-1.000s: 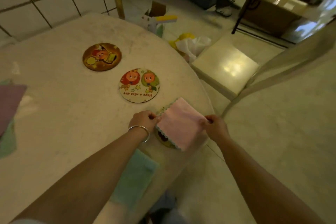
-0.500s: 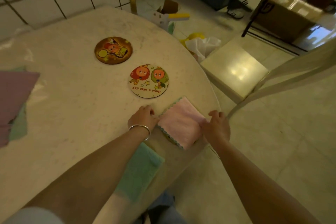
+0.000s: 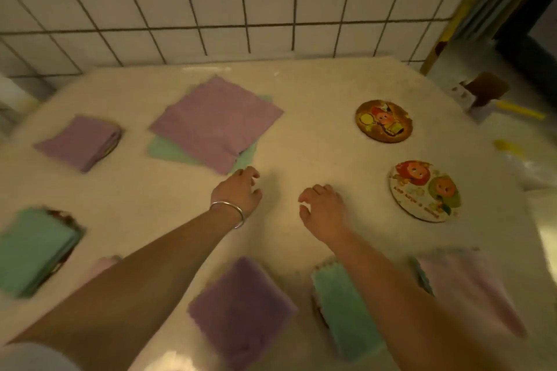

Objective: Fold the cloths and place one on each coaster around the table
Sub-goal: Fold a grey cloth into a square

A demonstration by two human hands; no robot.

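Note:
Both hands hover empty over the middle of the round table [image 3: 307, 93]. My left hand [image 3: 238, 190], with a bracelet at the wrist, has loosely curled fingers close to the corner of an unfolded purple cloth [image 3: 215, 122] lying on an unfolded green cloth [image 3: 168, 150]. My right hand [image 3: 324, 209] is beside it with relaxed fingers. Two bare coasters lie at the right: a brown one [image 3: 383, 121] and a white one [image 3: 425, 190]. Folded cloths sit around the edge: purple [image 3: 80, 141], green [image 3: 33, 250], purple [image 3: 241, 307], green [image 3: 343, 307] and pink [image 3: 470, 289].
A white tiled wall [image 3: 211, 0] runs behind the table. At the far right, beyond the table edge, are a brown cardboard box [image 3: 485, 89], a yellow item [image 3: 520, 110] and a dark doorway.
Both hands let go of the folded pink cloth at the table edge and moved to the middle of the table. The view swung left, bringing the unfolded cloths into sight.

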